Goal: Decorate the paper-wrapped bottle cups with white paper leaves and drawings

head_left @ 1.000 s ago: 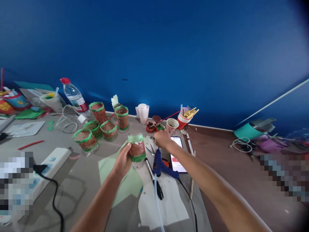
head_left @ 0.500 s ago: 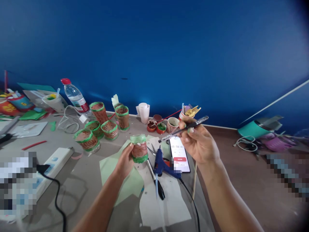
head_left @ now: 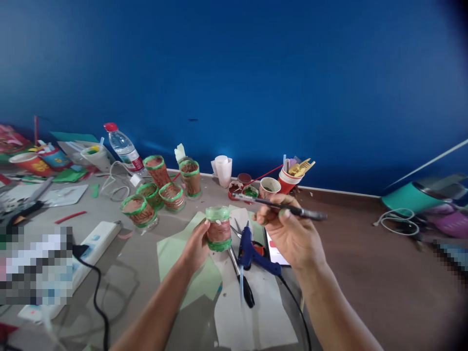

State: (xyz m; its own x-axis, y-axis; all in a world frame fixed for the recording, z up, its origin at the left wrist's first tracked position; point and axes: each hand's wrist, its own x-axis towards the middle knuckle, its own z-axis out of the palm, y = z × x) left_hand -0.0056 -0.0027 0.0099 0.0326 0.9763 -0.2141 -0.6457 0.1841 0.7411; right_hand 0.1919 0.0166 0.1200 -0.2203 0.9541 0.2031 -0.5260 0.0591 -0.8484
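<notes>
My left hand [head_left: 197,242] grips a small clear plastic cup [head_left: 219,229] with a green-painted rim and base and a reddish-brown middle. It is upright above the papers. In my right hand [head_left: 292,229], a thin dark brush or pen [head_left: 281,206] lies pinched between thumb and fingers, its narrow end pointing left over the paint cups. A green paint cup [head_left: 250,191] and a brown paint cup [head_left: 236,188] stand behind. Beneath and between my hands, a blue glue gun [head_left: 248,248] rests on white paper [head_left: 256,312]. My right hand partly hides a phone [head_left: 278,253].
Several painted cups [head_left: 137,210] stand left of centre by a water bottle [head_left: 126,152]. A power strip [head_left: 91,246] with a black cable lies at the left. Scissors and a black-handled tool [head_left: 246,290] lie near the glue gun. Behind stands a cup of yellow forks [head_left: 290,179].
The view has shifted slightly, moving the table items rightward. My right hand has lowered and tilted the brush or pen nearly level, now covering more of the phone. My left hand still holds the cup.
</notes>
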